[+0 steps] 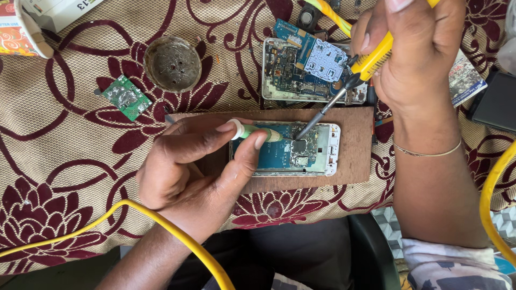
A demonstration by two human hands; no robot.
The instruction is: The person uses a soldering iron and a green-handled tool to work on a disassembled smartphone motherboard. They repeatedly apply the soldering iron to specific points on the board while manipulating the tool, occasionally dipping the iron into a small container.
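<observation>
While both hands work over it, these lines place everything relative to the brown board (355, 145) at the middle of the cloth-covered table (64, 177).

Opened phone: a white-framed phone (301, 153) with its back off lies flat on the brown board, its blue circuit board and metal shields bare.

Left hand: the left hand (188, 166) rests on the board's near-left part, thumb and forefinger pinching a slim green tool (252, 131) whose far end lies on the phone's top edge.

Right hand: the right hand (414, 48), above the board's far-right corner, is clenched around the yellow handle of a soldering iron (344, 91); its dark tip slants down and meets the phone's circuit board.

How the phone will handle: it looks light, stiff and thin, and I judge it fragile, since bare components could crack or lift. The white plastic frame along the long edges seems the safest place to hold; the exposed board is best not touched.

How the iron will handle: probably light and rigid, hot at the metal end, so only the yellow handle is for gripping.

Beyond the board: a second stripped phone (306, 70) lies just past its far edge; a small green circuit piece (126, 96) and a round, grimy lid (172, 63) sit to its far left.

Cable: a yellow cable (161, 225) curves near the board's near-left side.
</observation>
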